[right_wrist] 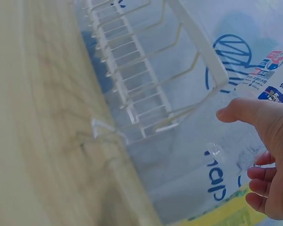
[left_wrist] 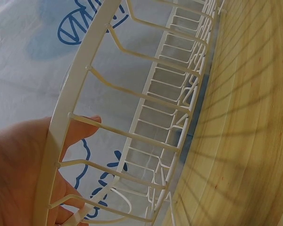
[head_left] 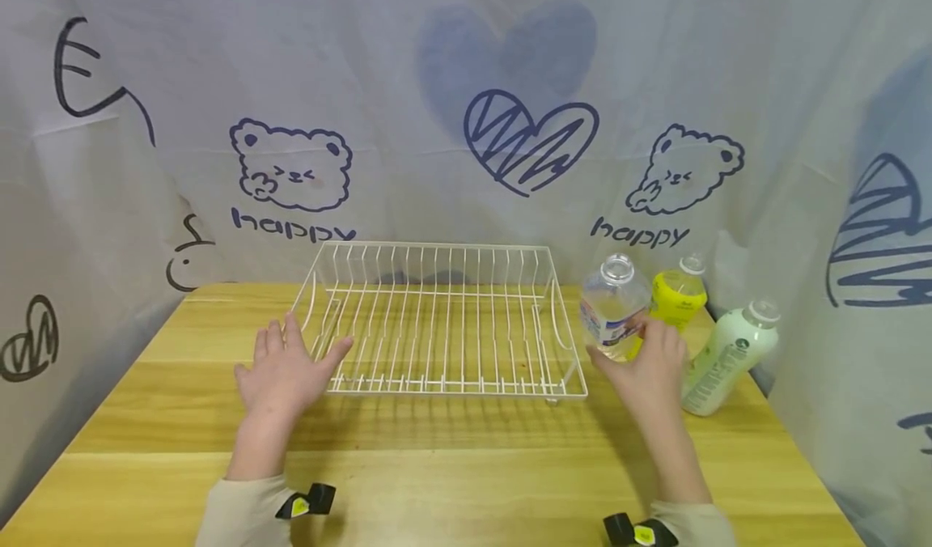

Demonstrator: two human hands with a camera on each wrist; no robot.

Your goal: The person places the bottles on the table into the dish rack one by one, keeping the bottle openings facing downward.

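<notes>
A white wire dish rack [head_left: 459,395] stands on the wooden table. My left hand [head_left: 282,366] is at its front left corner with fingers spread, and the left wrist view shows the hand [left_wrist: 23,169] beside the rack's rim [left_wrist: 66,99], holding nothing. On the right, a clear plastic bottle [head_left: 610,300] with a printed label stands upright. My right hand [head_left: 655,365] reaches up to its lower part, thumb to the left and fingers to the right. In the right wrist view the thumb is straight, well apart from the fingers [right_wrist: 259,186], and the bottle's label [right_wrist: 269,77] shows beyond it.
A yellow-labelled bottle [head_left: 677,296] stands behind the right hand. Nearer, a pale green bottle [head_left: 730,361] with a white cap is close to the table's right edge. A white curtain [head_left: 408,167] with drawn bears and hearts hangs behind the wooden table [head_left: 451,482].
</notes>
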